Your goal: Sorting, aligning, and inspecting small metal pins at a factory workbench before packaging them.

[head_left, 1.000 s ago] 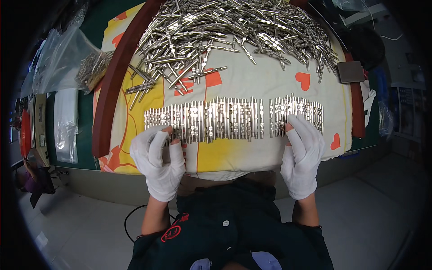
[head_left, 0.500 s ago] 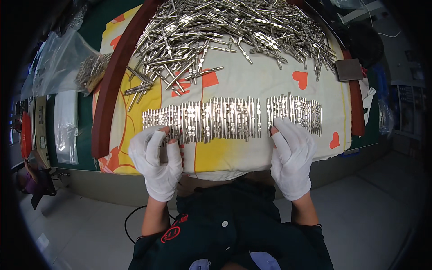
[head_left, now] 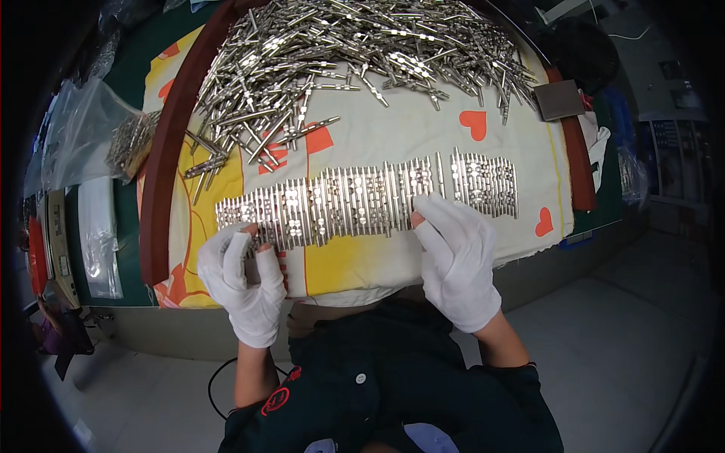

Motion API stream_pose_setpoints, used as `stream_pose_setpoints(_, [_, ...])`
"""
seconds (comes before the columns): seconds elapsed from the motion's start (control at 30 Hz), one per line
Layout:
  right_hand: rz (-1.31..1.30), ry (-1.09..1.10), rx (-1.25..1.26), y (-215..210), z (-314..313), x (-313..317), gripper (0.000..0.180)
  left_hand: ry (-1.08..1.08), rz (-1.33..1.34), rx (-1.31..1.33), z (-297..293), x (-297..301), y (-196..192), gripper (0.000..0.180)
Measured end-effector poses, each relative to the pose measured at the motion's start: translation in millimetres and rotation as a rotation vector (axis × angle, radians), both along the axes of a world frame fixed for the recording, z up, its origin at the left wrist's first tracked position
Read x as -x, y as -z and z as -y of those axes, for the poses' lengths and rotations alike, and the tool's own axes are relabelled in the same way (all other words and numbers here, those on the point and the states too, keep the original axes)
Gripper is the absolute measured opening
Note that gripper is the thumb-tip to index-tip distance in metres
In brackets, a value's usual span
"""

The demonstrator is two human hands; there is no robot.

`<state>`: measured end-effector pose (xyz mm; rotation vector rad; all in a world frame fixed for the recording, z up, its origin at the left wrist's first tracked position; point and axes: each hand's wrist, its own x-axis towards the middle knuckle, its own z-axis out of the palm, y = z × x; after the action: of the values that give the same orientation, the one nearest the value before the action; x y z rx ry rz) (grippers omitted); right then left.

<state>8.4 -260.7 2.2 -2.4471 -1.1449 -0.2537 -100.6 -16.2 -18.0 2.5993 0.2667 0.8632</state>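
Slim silvery metal shafts with thicker banded middles stand side by side in a long row (head_left: 355, 200) on the patterned cloth. My left hand (head_left: 245, 283), in a white glove with bare fingertips, is at the near edge of the row's left part. Its thumb and forefinger are apart, with nothing seen between them. My right hand (head_left: 459, 260), gloved the same way, reaches over the near ends of the shafts towards the right, fingers stretched out and touching them. One single shaft (head_left: 440, 175) stands between the long row and a shorter group (head_left: 485, 185) at the right.
A large loose heap of similar shafts (head_left: 362, 45) lies at the back. Dark red wooden rails (head_left: 162, 181) bound the cloth (head_left: 393, 124) on both sides. Beyond the left rail sits a clear plastic bag (head_left: 87, 132); a grey block (head_left: 559, 100) rests on the right rail.
The whole view has shifted slightly. My right hand has moved left along the row; several shafts from the right group now stand against the long row. My left hand stays at its left part.
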Motion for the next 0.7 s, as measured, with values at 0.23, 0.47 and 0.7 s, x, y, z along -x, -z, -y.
stream_pose_setpoints(0.23, [0.073, 0.132, -0.026, -2, 34, -15, 0.050, 0.000, -0.010, 0.015, -1, 2, 1, 0.034])
stream_pose_setpoints(0.47, [0.041, 0.150, 0.049, 3, 38, -10, 0.046, 0.010, -0.009, 0.049, 1, 3, 2, 0.034])
stream_pose_setpoints(0.7, [0.052, 0.168, 0.078, 2, 27, -8, 0.034, 0.013, -0.016, 0.036, 1, 2, 2, 0.034])
